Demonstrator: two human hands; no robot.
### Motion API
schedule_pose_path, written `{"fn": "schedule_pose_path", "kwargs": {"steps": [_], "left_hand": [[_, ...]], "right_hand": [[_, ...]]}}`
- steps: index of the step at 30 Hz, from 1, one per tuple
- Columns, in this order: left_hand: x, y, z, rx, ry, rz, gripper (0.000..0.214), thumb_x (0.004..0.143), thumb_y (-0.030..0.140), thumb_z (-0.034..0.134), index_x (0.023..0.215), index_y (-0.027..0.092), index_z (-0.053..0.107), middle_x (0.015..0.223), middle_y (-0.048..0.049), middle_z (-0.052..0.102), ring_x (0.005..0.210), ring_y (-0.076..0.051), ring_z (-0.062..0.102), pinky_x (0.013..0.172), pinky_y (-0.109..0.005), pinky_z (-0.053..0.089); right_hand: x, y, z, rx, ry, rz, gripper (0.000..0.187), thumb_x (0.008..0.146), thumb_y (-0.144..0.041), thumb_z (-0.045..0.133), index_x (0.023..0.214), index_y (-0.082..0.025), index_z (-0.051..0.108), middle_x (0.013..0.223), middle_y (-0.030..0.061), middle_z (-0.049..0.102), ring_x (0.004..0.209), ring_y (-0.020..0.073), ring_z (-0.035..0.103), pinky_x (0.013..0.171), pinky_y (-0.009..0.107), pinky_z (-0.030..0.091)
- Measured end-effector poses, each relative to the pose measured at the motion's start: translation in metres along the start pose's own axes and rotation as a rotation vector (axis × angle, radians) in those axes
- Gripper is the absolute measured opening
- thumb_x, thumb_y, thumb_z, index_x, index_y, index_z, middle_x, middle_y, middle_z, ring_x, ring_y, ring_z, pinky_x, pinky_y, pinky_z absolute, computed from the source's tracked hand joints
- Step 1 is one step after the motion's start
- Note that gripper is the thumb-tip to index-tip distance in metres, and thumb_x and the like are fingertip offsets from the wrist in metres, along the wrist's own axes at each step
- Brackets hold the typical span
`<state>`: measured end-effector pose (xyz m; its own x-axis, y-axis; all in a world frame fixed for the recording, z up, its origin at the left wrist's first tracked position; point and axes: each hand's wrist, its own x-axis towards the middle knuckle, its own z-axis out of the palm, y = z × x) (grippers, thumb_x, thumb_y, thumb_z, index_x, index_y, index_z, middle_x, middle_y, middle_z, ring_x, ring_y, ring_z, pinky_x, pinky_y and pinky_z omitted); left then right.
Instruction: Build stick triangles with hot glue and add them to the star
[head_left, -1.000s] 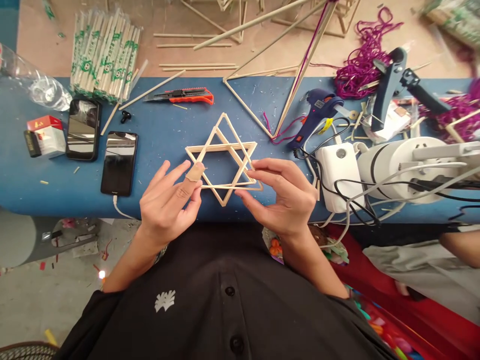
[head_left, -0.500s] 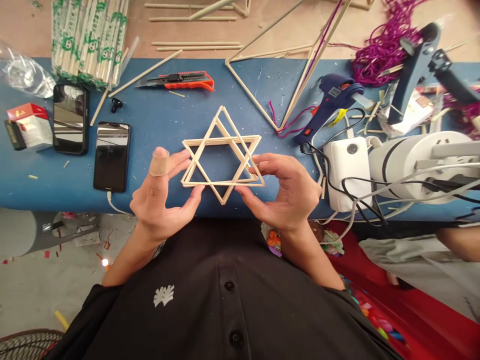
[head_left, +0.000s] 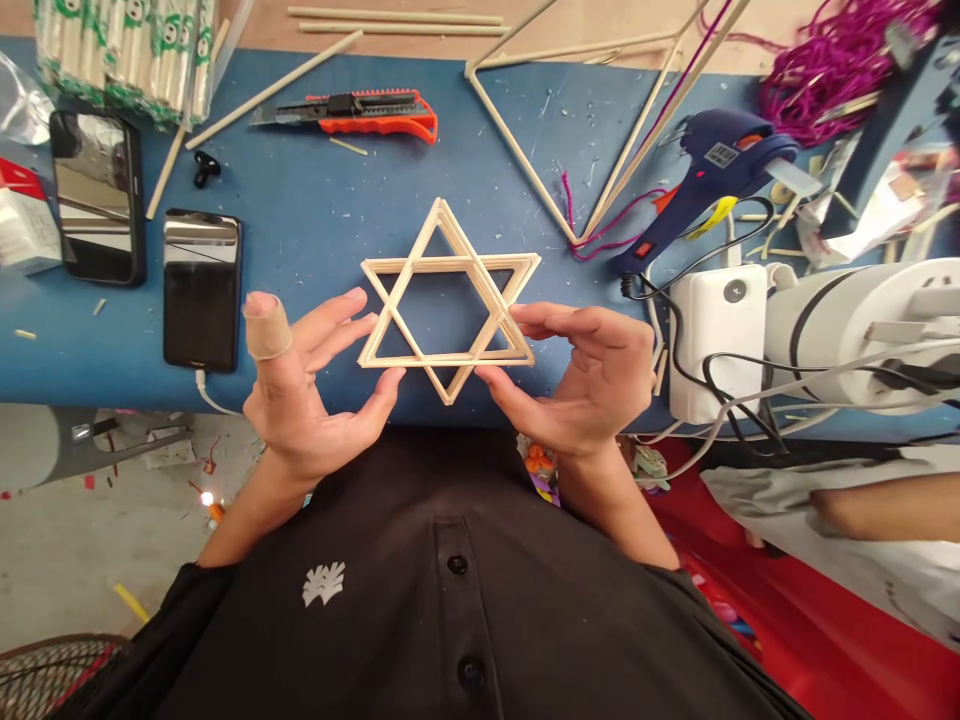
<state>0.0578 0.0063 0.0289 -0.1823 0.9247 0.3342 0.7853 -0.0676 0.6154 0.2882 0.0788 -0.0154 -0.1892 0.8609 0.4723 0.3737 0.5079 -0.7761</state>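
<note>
The right hand [head_left: 585, 380] grasps the lower right part of a stick star [head_left: 493, 325] between thumb and fingers. The left hand [head_left: 307, 400] is loosely spread – thumb at the star's bottom bar, two fingertips by its left side, the bandaged index finger raised clear – and I cannot tell whether it grips. The star is between the hands, over the near part of the blue mat [head_left: 300, 250].

Left of it lie a cabled phone [head_left: 201, 300] and a second phone [head_left: 97, 200]; beyond, a box cutter [head_left: 379, 115] and packed chopsticks [head_left: 120, 50]. Crowding the right side are a white box [head_left: 716, 340] crossed by cables, a blue glue gun [head_left: 697, 180] and the near corner of a larger stick frame [head_left: 517, 152]. Purple yarn [head_left: 832, 75] heaps farther off.
</note>
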Motion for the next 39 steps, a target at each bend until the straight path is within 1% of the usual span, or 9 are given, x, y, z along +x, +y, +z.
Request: {"fn": "schedule_pose_path", "kwargs": {"steps": [3,5,8,14,20,24,27,32,39], "left_hand": [[-0.002,-0.003,0.001,-0.05,0.001,0.021,0.109,0.099,0.02,0.078,0.178,0.03,0.004,0.151,-0.0144,0.069,0.122,-0.031,0.081,0.099,-0.047,0.075],[-0.003,-0.006,0.003,-0.072,0.015,0.033,0.112,0.096,0.022,0.081,0.178,0.03,0.004,0.151,-0.0146,0.069,0.121,-0.032,0.081,0.099,-0.048,0.075],[-0.003,-0.01,0.007,-0.091,0.056,0.048,0.118,0.091,0.027,0.085,0.178,0.032,0.005,0.147,-0.0131,0.071,0.119,-0.034,0.081,0.096,-0.05,0.075],[-0.004,-0.013,0.013,-0.168,0.123,0.113,0.117,0.087,0.02,0.087,0.178,0.038,0.016,0.144,-0.0085,0.073,0.116,-0.033,0.082,0.089,-0.047,0.077],[-0.013,-0.015,0.012,-0.332,0.068,-0.099,0.123,0.081,0.027,0.098,0.176,0.028,0.02,0.154,-0.0131,0.068,0.137,-0.041,0.073,0.11,-0.06,0.069],[-0.017,-0.015,0.011,-0.494,0.064,-0.218,0.124,0.08,0.024,0.099,0.176,0.028,0.02,0.157,-0.012,0.066,0.137,-0.04,0.073,0.118,-0.06,0.065],[-0.018,-0.017,0.013,-0.556,0.068,-0.209,0.125,0.078,0.021,0.1,0.175,0.029,0.022,0.157,-0.0091,0.067,0.141,-0.039,0.07,0.12,-0.057,0.063],[-0.015,-0.018,0.015,-0.426,0.145,-0.096,0.118,0.072,0.018,0.102,0.17,0.03,0.037,0.151,-0.0077,0.07,0.133,-0.038,0.075,0.108,-0.055,0.07],[-0.012,-0.019,0.016,-0.259,0.097,0.011,0.122,0.078,0.021,0.097,0.175,0.036,0.025,0.151,-0.0106,0.068,0.137,-0.041,0.073,0.102,-0.058,0.073]], "right_hand": [[-0.002,0.002,0.001,0.053,0.015,-0.017,0.067,0.08,-0.032,0.095,0.135,-0.031,0.057,0.117,0.0093,0.08,0.099,0.0332,0.081,0.077,0.053,0.068],[-0.003,0.004,0.003,0.08,0.028,-0.023,0.07,0.078,-0.029,0.096,0.138,-0.031,0.059,0.118,0.009,0.08,0.1,0.0334,0.081,0.077,0.052,0.068],[-0.005,0.008,0.005,0.114,0.053,-0.029,0.078,0.073,-0.027,0.1,0.14,-0.031,0.06,0.118,0.0078,0.08,0.099,0.0323,0.081,0.078,0.05,0.069],[-0.006,0.012,0.006,0.126,0.066,-0.008,0.08,0.07,-0.026,0.101,0.139,-0.032,0.061,0.116,0.0064,0.079,0.097,0.0324,0.081,0.078,0.053,0.07],[-0.006,0.008,0.005,0.125,0.087,0.015,0.075,0.071,-0.027,0.101,0.135,-0.031,0.061,0.106,0.0054,0.076,0.091,0.0299,0.08,0.078,0.052,0.07],[-0.006,0.007,0.005,0.119,0.096,0.018,0.075,0.07,-0.029,0.102,0.133,-0.033,0.062,0.105,0.0031,0.074,0.09,0.03,0.08,0.078,0.052,0.069],[-0.006,0.007,0.005,0.131,0.091,0.028,0.077,0.069,-0.025,0.103,0.135,-0.034,0.064,0.107,0.0033,0.075,0.091,0.0305,0.08,0.08,0.053,0.068],[-0.007,0.007,0.005,0.152,0.102,0.035,0.078,0.069,-0.025,0.103,0.137,-0.034,0.064,0.105,0.0031,0.075,0.09,0.03,0.079,0.077,0.052,0.067],[-0.009,0.009,0.004,0.089,0.091,0.045,0.075,0.07,-0.028,0.103,0.134,-0.035,0.064,0.108,0.0037,0.073,0.089,0.0322,0.08,0.077,0.056,0.067]]}}
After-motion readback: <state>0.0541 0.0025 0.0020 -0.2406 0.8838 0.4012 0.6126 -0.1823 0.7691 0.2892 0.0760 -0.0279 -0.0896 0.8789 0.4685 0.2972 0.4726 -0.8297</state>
